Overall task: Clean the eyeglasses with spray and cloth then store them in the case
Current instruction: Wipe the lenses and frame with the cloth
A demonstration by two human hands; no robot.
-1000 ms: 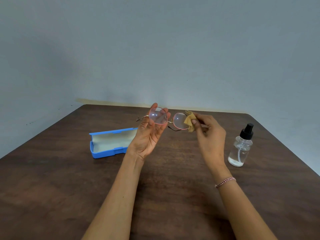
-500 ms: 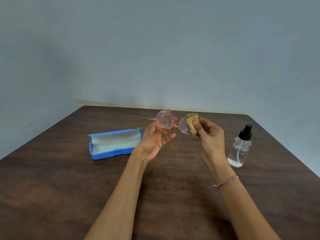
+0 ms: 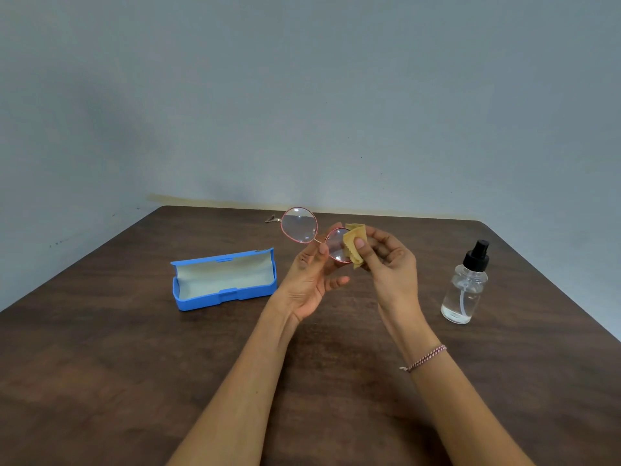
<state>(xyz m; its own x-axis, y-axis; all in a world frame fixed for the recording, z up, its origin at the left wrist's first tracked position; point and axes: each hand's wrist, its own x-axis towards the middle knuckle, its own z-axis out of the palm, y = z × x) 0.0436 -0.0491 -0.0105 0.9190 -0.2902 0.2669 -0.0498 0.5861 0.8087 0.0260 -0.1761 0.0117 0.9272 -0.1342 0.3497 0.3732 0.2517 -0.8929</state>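
Shifting from the free lens to the bridge, the left grip [image 3: 311,280] pinches the eyeglasses [image 3: 299,225] above the counter [image 3: 134,364] — the right grip [image 3: 389,264] now clamps the cloth [image 3: 353,240] around 1 lens, so wiping is underway; the case [image 3: 223,280] lies open.

Light soft and even, moderate level; source not visible. Wall [image 3: 302,95] grey-blue, dimmer toward the left. Table [image 3: 100,381]: faint sheen near the front-left corner, weak blurred shadows at its middle. Small glints on glasses [image 3: 299,225] and bottle [image 3: 465,290]. Wide-angle bend along the table's side edges. Focus slightly soft.
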